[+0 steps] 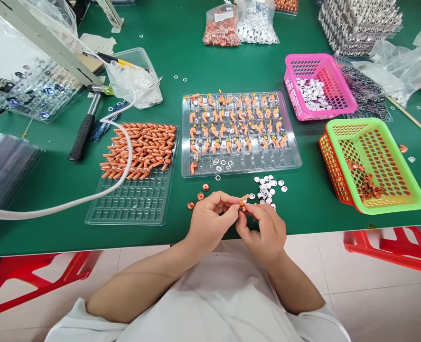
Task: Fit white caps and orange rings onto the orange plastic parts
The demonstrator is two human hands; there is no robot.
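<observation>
At the table's front edge my left hand and my right hand meet, fingertips pinched on a small orange curved part with a gold-coloured bit at its end. My fingers cover most of it. Just left of my hands lie a few copper-coloured round caps. Beyond my right hand is a scatter of white discs. Farther off, a clear compartment tray holds rows of orange curved parts with gold ends, plus some loose white rings.
To the left, another clear tray carries stacked orange parts, crossed by a white cord. A hammer lies beyond it. On the right stand a pink basket with white discs and a green basket with copper-coloured caps.
</observation>
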